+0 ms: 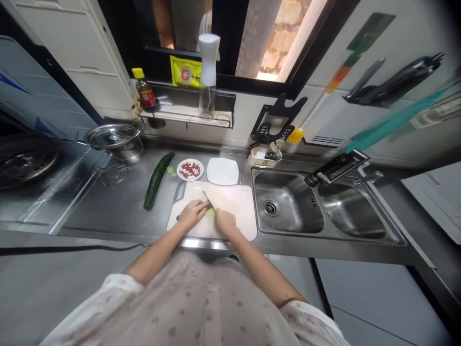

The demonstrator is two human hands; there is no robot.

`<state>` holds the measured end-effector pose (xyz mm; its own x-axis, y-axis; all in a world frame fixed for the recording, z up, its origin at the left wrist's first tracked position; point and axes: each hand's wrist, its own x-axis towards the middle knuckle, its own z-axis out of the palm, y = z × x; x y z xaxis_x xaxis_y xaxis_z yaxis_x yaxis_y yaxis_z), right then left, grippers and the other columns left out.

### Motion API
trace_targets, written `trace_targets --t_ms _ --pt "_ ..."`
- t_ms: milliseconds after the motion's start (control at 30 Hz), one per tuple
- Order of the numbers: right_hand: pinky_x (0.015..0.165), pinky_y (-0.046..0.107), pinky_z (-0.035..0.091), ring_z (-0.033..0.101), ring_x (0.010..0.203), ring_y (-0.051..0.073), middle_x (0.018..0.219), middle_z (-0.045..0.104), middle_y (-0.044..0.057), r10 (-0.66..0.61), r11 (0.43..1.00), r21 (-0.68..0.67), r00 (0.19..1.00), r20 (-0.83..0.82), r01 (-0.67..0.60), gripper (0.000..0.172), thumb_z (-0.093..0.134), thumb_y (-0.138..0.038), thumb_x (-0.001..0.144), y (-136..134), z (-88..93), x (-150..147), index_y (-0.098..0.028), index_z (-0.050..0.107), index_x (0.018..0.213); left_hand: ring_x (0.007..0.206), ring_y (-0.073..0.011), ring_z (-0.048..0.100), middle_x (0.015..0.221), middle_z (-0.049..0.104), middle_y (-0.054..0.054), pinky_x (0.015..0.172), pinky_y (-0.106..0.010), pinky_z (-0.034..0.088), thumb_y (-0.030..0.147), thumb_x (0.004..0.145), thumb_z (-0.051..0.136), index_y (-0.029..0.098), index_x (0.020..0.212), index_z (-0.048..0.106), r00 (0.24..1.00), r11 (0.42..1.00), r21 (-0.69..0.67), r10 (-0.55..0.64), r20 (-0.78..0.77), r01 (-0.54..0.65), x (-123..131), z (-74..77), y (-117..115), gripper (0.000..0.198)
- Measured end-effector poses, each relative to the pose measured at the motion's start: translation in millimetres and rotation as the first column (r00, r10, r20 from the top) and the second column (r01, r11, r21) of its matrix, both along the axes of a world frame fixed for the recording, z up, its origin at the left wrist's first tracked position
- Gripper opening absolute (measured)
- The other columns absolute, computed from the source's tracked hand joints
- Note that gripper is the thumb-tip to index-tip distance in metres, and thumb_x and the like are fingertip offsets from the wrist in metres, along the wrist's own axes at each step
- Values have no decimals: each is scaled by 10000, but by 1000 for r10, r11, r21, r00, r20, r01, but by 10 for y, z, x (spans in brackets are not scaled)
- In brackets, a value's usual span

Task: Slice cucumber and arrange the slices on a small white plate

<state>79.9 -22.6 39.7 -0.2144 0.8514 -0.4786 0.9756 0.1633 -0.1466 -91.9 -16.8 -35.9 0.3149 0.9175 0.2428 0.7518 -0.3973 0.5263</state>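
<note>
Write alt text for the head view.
On a white board, the right hand holds a knife over a green vegetable that the left hand steadies. A cucumber, a plate of red pieces and a white plate lie behind; a sink is at right.

text: none legible | yellow packet (185, 72): print too small | bottle label (147, 97): blurred

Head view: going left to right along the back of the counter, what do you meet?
Pot → cucumber → plate of red pieces → white plate → small tray → left basin → right basin
</note>
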Motion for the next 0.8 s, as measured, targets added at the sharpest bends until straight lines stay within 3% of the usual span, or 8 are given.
trace_targets --t_ms 233,800 --pt "773 301 474 669 962 218 979 695 148 4 1000 -13 999 35 -4 285 355 -114 918 -172 -35 135 -151 557 1116 920 -179 563 992 640 -71 857 -309 460 285 931 479 234 1209 649 1000 1000 -9 3 10 -3 2 -1 3 331" --pt "809 307 479 653 1022 219 1059 688 142 -17 1000 -11 1000 -9 17 333 352 -116 929 54 65 -46 -153 570 1177 919 -177 569 1003 643 -71 852 -309 463 278 932 476 237 1214 645 1000 1000 10 -6 2 6 -6 -21 0 331"
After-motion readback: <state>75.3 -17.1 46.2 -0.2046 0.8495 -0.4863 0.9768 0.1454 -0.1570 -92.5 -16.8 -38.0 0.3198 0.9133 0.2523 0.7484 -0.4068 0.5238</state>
